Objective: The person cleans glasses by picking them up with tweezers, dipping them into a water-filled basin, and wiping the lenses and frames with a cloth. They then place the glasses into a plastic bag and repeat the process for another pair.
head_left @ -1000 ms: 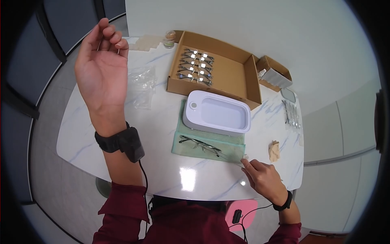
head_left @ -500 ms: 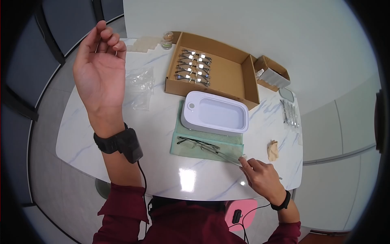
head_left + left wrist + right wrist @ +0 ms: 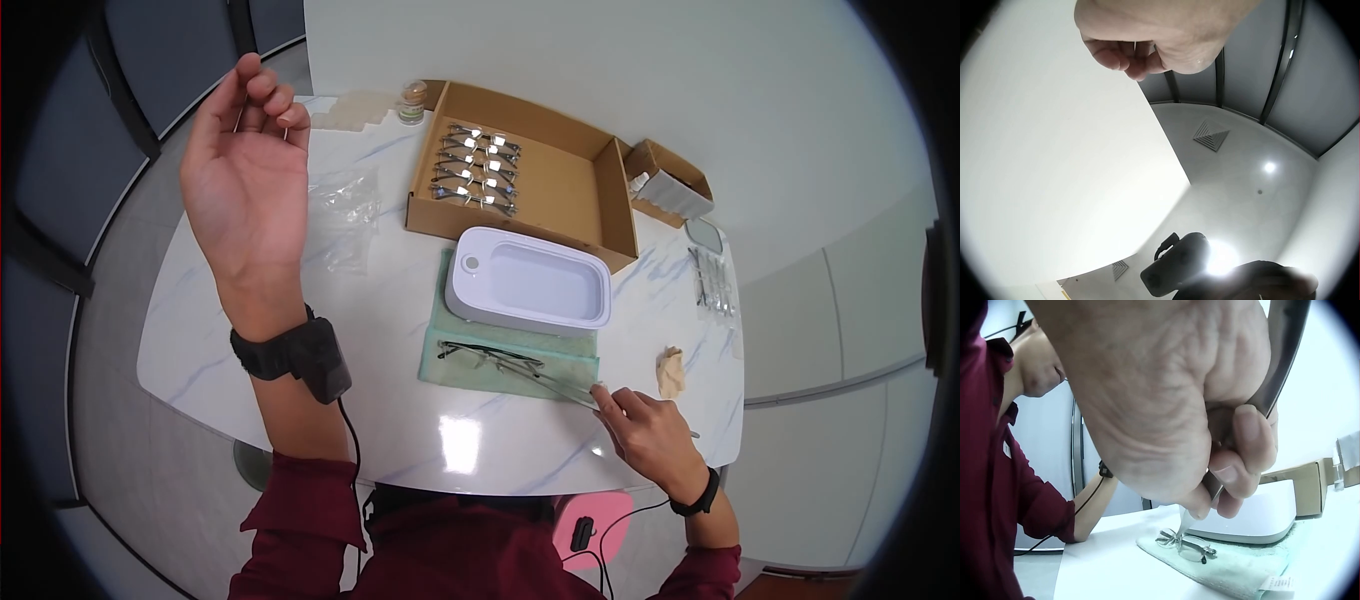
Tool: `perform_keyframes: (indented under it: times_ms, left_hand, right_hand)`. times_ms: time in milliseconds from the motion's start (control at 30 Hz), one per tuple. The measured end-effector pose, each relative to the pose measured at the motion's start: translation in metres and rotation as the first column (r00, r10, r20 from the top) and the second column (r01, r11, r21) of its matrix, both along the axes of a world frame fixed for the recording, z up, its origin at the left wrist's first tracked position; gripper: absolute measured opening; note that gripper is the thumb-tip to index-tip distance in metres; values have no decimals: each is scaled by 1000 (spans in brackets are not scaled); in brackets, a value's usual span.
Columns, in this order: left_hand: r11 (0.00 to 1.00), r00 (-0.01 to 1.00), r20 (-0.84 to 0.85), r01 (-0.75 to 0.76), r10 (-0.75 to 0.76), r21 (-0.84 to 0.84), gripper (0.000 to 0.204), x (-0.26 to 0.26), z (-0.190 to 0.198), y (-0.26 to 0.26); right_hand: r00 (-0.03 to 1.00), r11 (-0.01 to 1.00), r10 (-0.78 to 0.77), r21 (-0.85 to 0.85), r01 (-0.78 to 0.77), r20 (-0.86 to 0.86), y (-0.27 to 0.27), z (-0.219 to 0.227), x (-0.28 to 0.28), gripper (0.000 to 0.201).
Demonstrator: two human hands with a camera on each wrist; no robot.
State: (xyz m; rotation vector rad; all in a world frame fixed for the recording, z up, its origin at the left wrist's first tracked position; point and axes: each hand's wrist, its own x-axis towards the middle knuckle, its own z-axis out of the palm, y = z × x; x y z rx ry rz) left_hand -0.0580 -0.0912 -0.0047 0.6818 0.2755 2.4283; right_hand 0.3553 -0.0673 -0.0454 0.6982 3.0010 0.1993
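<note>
My right hand (image 3: 648, 440) grips long metal tweezers (image 3: 1282, 356) near the front right of the table. Their thin end reaches left from the fingers and overlaps a pair of eyeglasses (image 3: 478, 349) in the head view. The eyeglasses lie on a folded green cloth (image 3: 450, 377), and the right wrist view shows the tweezers' pale tip right at the frame (image 3: 1194, 550). Raised at the left, my left hand (image 3: 250, 190) holds nothing; its palm faces the head camera and its fingers are loosely bent.
A white ultrasonic-cleaner-like tub (image 3: 530, 315) stands on the cloth's back part. Behind it is a cardboard tray (image 3: 570, 150) with several eyeglasses (image 3: 475, 170). Clear plastic bags (image 3: 345, 225) lie left; a crumpled tan cloth (image 3: 671, 374) and bagged eyeglasses (image 3: 712, 280) lie right.
The tweezers' tip has moved left onto the eyeglasses, and their back end now shows behind the right hand. The left hand stays raised. The head view has shifted slightly.
</note>
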Motion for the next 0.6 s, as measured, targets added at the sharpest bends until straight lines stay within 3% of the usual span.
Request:
perform_keyframes:
  times_ms: [433,533,600]
  left_hand:
    - [1000,1000,-12,25,-25,7,22,-3,-3,-1]
    - [1000,1000,-9,23,-22,13,21,-2,-3,-2]
    - [1000,1000,-25,18,-18,8,21,-3,-3,-2]
  right_hand:
    - [998,998,-57,-6,57,-3,-10,27,8,40]
    - [995,995,-80,-71,76,-53,-8,35,22,42]
    - [974,967,-153,-229,112,-170,-4,39,34,44]
